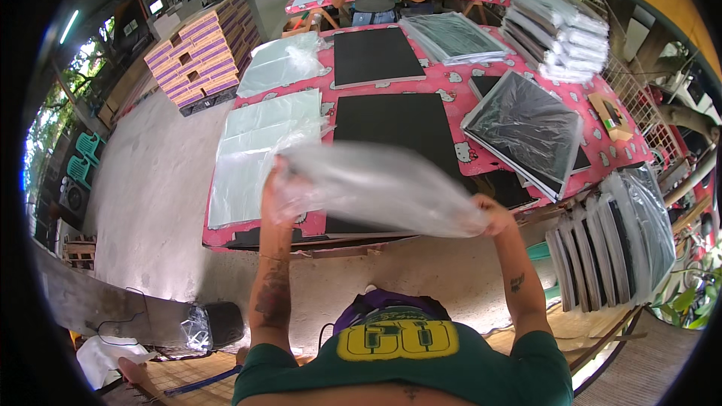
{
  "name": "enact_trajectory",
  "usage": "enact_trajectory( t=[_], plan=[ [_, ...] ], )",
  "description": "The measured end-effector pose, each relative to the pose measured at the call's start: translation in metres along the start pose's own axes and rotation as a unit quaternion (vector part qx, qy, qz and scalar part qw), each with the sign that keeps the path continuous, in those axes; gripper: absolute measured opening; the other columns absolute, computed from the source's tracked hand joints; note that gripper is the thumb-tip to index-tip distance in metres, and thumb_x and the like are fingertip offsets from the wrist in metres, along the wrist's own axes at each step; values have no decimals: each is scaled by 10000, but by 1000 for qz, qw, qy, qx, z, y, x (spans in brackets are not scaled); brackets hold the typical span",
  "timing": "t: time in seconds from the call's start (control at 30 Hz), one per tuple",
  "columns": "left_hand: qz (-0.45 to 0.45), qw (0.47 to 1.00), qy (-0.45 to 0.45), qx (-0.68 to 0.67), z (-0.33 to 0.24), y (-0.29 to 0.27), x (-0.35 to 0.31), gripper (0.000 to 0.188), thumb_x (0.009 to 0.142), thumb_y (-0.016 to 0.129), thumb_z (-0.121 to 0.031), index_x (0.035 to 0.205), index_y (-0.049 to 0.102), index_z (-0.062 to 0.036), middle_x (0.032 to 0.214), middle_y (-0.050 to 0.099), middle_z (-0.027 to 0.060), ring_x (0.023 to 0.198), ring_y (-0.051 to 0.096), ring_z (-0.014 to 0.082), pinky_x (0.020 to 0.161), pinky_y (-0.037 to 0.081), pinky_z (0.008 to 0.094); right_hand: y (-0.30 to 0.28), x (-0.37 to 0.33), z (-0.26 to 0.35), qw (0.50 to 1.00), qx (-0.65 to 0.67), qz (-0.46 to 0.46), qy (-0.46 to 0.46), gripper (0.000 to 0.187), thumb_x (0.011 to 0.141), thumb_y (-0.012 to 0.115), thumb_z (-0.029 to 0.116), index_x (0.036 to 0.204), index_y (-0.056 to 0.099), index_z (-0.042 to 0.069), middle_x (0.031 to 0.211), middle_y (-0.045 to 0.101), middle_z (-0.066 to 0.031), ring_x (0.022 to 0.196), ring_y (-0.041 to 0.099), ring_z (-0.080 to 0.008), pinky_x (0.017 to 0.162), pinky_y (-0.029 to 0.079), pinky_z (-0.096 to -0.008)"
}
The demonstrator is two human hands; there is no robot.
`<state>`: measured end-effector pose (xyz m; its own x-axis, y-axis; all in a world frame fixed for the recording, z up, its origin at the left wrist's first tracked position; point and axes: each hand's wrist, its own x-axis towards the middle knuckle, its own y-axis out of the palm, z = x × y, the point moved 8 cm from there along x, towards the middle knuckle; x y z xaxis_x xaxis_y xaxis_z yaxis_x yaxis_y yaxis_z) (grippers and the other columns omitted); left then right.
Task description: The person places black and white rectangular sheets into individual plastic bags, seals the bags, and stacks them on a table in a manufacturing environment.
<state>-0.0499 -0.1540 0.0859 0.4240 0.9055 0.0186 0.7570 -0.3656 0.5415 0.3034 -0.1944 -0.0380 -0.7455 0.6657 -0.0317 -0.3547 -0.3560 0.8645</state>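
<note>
We see a long table [602,152] with a pink patterned cover; a large black board [391,126] lies bare in the middle, another black board [374,55] farther off. Right of it sits a bagged board [526,126], more wrapped boards [613,244] stand near right, so several look done and the middle one is still unbagged. A flat bag stack [259,152] lies left. Both hands hold a clear plastic bag [376,188] in the air over the near table edge, apparently empty: left hand [277,184] fingers pinch its left end, right hand [492,216] fingers clamp its right end.
</note>
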Motion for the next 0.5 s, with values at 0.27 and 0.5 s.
enact_trajectory(
  t=[0.27, 0.5],
  plan=[
    [89, 993, -71, 40, 50, -73, -60, 493, 733, 684, -201, 1143, 542, 33, 937, 632, 83, 801, 612, 158, 692, 503, 292, 46, -66, 10, 880, -377, 67, -282, 236, 742, 706, 262, 814, 620, 54, 849, 648, -123, 839, 626, -290, 740, 509, -438],
    [-209, 936, -102, 263, 122, -132, -92, 373, 768, 591, -97, 1125, 540, -2, 756, 574, 41, 615, 548, 114, 616, 506, 305, -29, -79, -81, 924, -181, -330, -70, 409, 765, 572, 45, 1167, 525, -7, 760, 581, -59, 647, 576, -197, 633, 480, -321]
  ],
)
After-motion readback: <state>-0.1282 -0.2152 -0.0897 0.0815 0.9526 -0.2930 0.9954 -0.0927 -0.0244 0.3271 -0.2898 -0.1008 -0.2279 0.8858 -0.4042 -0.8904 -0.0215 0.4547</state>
